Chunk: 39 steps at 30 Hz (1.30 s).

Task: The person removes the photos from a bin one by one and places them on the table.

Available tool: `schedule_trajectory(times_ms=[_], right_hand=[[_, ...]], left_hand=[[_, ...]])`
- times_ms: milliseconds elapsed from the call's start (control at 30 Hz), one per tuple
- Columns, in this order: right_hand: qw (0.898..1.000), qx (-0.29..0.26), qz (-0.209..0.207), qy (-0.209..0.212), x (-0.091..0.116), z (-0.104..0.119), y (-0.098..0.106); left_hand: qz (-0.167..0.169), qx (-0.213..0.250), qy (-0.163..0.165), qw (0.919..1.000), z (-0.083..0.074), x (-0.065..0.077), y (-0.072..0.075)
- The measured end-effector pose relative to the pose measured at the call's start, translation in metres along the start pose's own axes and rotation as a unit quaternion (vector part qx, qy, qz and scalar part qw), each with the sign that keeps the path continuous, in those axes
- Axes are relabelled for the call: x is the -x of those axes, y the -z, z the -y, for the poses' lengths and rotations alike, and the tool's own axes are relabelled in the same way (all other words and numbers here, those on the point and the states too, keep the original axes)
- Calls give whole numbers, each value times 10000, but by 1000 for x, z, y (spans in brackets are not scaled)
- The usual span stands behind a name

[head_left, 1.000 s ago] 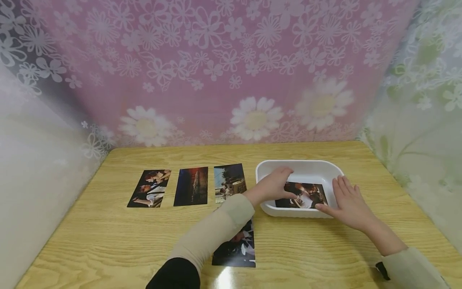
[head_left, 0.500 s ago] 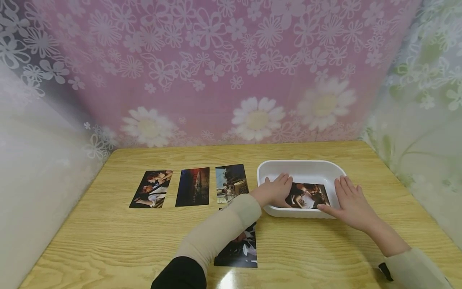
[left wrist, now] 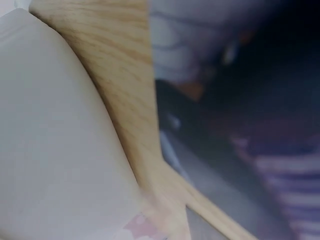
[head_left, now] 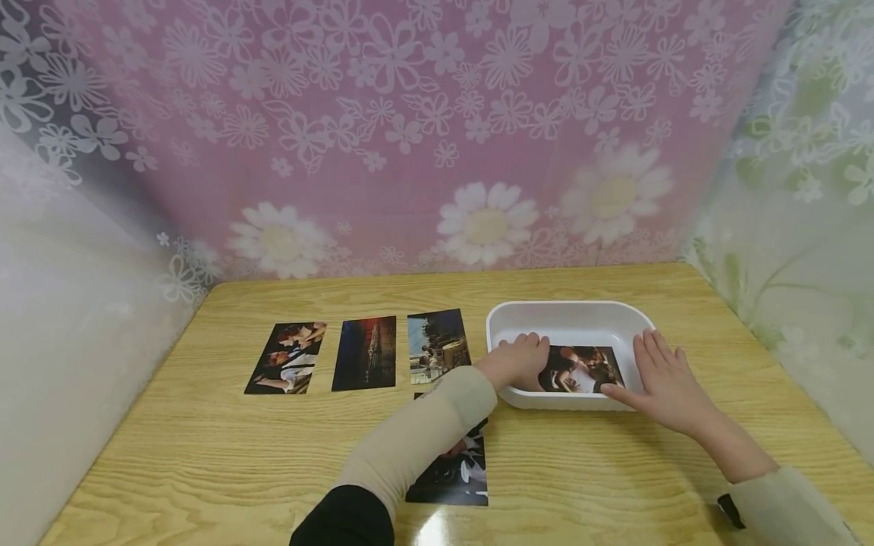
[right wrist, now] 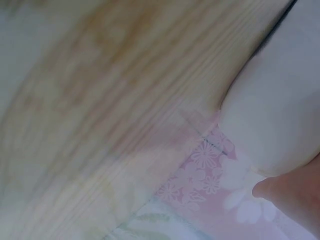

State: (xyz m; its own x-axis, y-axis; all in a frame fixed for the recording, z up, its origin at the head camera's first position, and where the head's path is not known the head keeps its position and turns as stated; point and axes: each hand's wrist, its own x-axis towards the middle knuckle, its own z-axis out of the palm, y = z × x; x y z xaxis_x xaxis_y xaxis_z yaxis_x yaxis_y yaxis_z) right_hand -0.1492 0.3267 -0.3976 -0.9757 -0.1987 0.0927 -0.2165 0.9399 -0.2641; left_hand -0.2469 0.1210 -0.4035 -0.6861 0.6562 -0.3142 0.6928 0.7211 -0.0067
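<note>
White basin (head_left: 567, 305): between left hand (head_left: 522, 364) and right hand (head_left: 665, 390), on wooden table (head_left: 580, 470).
Inside photo (head_left: 583, 369): lying in the basin between both grips, left end covered by left fingers.
Left grip: fingers dipped inside; cannot tell whether pinching.
Right grip: fingers straight against right rim, thumb spread wide, nothing clasped.
Three photos (head_left: 365, 353): in a row, left of left grip.
Fourth photo (head_left: 454, 474): partly under left sleeve (head_left: 410, 440), bodyward of left grip.

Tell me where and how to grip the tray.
I'd grip the tray by its two short ends, coming from left and right together: it is longest side to side, and its walls rise to a rim that fingers can probably hook. Keep it level, as a photo lies inside.
</note>
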Motion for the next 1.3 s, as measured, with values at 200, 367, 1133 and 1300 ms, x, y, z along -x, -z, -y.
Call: schedule_trajectory(times_ms=[200, 367, 1133, 1300], right_hand=[[10000, -15, 11, 4, 0, 1, 0], [10000, -21, 20, 16, 0, 0, 0], [10000, 63, -37, 56, -2, -1, 0], [10000, 70, -9, 67, -1, -2, 0]], left_hand=[[-705, 274, 82, 9971, 2, 3, 3], [-1306, 1101, 74, 9853, 8, 2, 6], [-2228, 3030, 95, 9265, 16, 5, 10], [-2541, 3038, -48, 9182, 17, 4, 9]])
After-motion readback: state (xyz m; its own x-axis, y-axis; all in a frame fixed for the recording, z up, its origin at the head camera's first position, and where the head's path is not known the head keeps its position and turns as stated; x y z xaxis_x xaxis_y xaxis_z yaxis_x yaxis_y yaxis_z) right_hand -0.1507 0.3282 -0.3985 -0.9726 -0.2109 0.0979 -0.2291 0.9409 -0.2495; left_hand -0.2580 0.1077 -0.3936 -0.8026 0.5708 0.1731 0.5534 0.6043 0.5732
